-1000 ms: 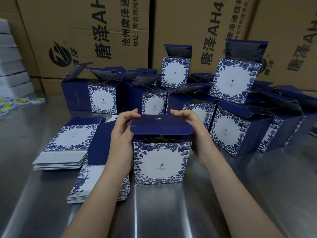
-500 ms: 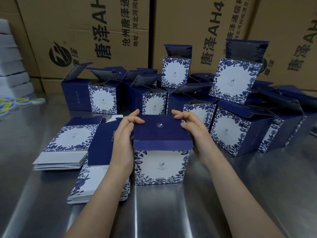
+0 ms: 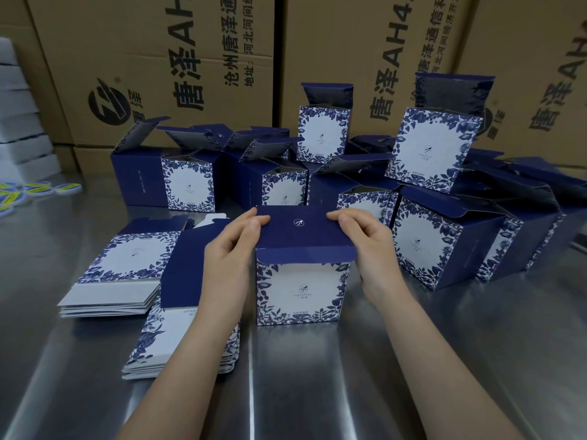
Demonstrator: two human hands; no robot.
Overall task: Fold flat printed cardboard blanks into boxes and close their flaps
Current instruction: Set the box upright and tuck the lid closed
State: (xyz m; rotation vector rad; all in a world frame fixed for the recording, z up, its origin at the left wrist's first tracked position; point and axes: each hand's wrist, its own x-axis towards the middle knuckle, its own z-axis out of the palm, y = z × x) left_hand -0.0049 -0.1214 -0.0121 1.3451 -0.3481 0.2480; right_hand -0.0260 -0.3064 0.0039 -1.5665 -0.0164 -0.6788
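Standing in the middle of the frame on the shiny metal table (image 3: 444, 360): a square cardboard box with blue leaves printed round a white front (image 3: 301, 293). Sitting upright, about as tall as wide, so no real long side; white front facing the camera, open end pointing up

Pressing down the dark blue lid flap (image 3: 298, 231), one hand at each side, likely to keep it level while closing. Left hand (image 3: 227, 265) pinching the lid's left corner, thumb on top. Right hand (image 3: 370, 249) pinching the right corner the same way. Lid tongue hanging over the front edge, not tucked in yet

Lying at the left, close for grabbing: two piles of flat printed blanks (image 3: 117, 281). Waiting behind, in the upper middle: many folded blue boxes with lids up (image 3: 187, 185)
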